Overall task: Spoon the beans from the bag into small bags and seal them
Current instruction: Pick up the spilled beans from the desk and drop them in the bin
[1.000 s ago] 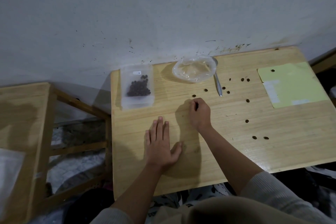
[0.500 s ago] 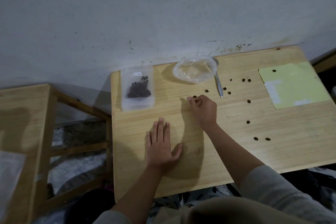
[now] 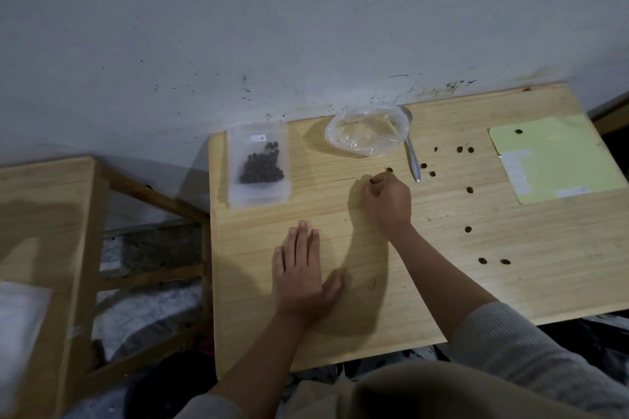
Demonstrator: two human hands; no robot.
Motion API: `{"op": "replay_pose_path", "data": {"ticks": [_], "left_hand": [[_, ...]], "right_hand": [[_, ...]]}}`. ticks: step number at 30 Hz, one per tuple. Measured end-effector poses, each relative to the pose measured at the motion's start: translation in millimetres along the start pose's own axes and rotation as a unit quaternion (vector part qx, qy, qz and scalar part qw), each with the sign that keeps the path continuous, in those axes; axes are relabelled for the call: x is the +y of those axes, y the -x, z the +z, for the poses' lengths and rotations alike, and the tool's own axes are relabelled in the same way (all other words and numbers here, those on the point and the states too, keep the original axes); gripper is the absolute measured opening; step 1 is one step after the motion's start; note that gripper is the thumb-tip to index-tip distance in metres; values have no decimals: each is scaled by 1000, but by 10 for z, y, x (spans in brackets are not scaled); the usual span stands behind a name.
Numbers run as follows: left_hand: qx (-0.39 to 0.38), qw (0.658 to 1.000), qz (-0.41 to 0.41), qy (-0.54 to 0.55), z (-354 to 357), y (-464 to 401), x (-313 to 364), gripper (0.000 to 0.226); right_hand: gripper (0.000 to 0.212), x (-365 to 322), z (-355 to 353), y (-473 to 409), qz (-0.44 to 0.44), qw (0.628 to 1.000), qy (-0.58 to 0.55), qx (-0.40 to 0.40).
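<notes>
Pinching a dark bean (image 3: 372,182) between thumb and fingertips, my right hand (image 3: 386,200) sits curled near the middle of the tabletop (image 3: 425,282), just short of the spoon's handle. My left hand (image 3: 301,277) lies flat, fingers straight and together, thumb out, palm down on the wood toward the near edge.

At the far left corner rests a small frosted zip bag (image 3: 258,165), lying flat with a cluster of dark beans inside it. Beside it along the far edge, against the wall (image 3: 306,27), sits a crumpled clear plastic bag (image 3: 367,129), which looks open and holds no beans that I can make out. A metal spoon (image 3: 412,160) lies just right of that bag, bowl toward the wall, handle pointing at me.

Loose beans (image 3: 470,190) are scattered over the right half of the tabletop, one (image 3: 389,169) just beyond my right fingers, two near the right near edge. A pale yellow-green sheet (image 3: 558,160) covers the far right corner, with one bean on it. A wooden stool (image 3: 44,231) stands left of the table.
</notes>
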State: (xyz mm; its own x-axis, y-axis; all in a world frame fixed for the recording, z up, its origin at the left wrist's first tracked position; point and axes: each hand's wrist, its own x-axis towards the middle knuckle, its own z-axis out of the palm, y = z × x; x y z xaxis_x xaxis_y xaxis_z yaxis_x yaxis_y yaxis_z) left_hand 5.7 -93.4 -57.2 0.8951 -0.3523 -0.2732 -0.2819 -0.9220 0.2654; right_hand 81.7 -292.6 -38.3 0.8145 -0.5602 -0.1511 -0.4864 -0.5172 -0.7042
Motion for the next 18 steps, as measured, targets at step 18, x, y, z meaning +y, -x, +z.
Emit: {"op": "replay_pose_path", "data": {"ticks": [18], "left_hand": [[15,1000,13,-16,-36,-7,38,84]], "right_hand": [[32,269,-305,-266,54,982,-171,-65]]}}
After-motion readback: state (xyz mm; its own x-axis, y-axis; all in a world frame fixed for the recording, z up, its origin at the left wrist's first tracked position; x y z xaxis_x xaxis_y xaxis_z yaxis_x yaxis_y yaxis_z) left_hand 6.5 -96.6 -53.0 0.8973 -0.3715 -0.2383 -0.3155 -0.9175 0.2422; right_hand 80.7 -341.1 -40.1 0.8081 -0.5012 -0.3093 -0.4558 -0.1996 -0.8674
